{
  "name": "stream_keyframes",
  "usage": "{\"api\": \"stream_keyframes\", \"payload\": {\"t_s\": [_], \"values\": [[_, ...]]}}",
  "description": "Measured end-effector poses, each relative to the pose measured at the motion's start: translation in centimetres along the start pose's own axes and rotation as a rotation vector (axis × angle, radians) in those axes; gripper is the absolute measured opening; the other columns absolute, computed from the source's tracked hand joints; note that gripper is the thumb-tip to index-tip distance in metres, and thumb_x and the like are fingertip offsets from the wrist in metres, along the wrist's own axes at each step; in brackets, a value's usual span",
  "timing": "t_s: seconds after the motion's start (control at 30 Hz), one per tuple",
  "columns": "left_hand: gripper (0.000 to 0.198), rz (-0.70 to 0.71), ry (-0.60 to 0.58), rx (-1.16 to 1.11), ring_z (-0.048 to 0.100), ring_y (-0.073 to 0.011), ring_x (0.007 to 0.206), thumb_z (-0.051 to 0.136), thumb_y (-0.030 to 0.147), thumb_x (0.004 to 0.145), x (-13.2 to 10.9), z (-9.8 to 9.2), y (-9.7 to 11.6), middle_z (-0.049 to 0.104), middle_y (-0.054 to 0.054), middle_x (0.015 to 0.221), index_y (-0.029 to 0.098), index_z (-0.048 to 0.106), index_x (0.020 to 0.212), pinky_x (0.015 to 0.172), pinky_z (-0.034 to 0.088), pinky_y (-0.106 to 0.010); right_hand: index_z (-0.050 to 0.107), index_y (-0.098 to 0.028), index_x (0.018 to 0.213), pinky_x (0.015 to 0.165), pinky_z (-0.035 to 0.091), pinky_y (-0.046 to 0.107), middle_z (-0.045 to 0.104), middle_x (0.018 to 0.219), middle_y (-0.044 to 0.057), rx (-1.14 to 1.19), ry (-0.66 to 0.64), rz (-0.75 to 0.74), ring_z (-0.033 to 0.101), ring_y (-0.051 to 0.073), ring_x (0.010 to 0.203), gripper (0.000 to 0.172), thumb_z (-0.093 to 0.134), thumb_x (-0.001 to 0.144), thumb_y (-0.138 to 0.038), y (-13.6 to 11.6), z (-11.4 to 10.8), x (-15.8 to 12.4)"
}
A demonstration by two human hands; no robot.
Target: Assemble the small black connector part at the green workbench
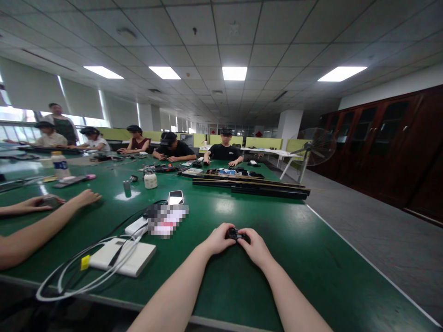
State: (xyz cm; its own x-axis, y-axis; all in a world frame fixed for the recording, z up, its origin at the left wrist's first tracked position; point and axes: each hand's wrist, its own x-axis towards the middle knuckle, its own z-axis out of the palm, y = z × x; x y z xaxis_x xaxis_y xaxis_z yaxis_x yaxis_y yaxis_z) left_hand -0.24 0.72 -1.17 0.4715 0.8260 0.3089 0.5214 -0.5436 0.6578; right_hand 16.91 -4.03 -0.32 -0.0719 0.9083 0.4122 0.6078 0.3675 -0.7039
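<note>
Nearer the table's (235, 295) front edge than the white jar (151, 180), contents hidden, left hand (219, 238) and right hand (255, 245) grip between them a black object (234, 234).

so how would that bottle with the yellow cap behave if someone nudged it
The bottle would probably tip under a high push, being taller than wide. Its rounded sides suggest it might roll once down.

Probably an office: tiled ceiling (284, 34), wooden cabinets (382, 138), distant yellow-green partitions (266, 143).
</note>
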Motion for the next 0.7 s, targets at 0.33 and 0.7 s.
{"api": "stream_keyframes", "payload": {"t_s": [0.33,0.7], "values": [[0.041,0.018,0.005,0.01,0.056,-0.0203,0.096,0.062,0.021,0.073,-0.05,0.04,0.15,0.057,-0.006,0.106,0.019,0.053,0.113,0.086,0.045,-0.03,0.064,-0.021,0.088,0.088,0.044,0.033,0.063,0.096,0.004,-0.007,0.0,-0.008,0.058,0.019,0.093,0.018,0.056,0.072,-0.021,-0.15,-0.14,0.03],[0.041,0.025,0.028,0.001,0.055,-0.0203,0.097,0.062,0.017,0.071,0.03,0.3,-0.17,0.057,-0.006,0.105,0.019,0.053,0.111,0.087,0.043,-0.031,0.064,-0.022,0.089,0.093,0.04,0.036,0.062,0.104,0.006,-0.055,0.051,-0.044,0.055,0.02,0.101,0.019,0.053,0.074,-0.023,-0.03,-0.19,0.27]]}}
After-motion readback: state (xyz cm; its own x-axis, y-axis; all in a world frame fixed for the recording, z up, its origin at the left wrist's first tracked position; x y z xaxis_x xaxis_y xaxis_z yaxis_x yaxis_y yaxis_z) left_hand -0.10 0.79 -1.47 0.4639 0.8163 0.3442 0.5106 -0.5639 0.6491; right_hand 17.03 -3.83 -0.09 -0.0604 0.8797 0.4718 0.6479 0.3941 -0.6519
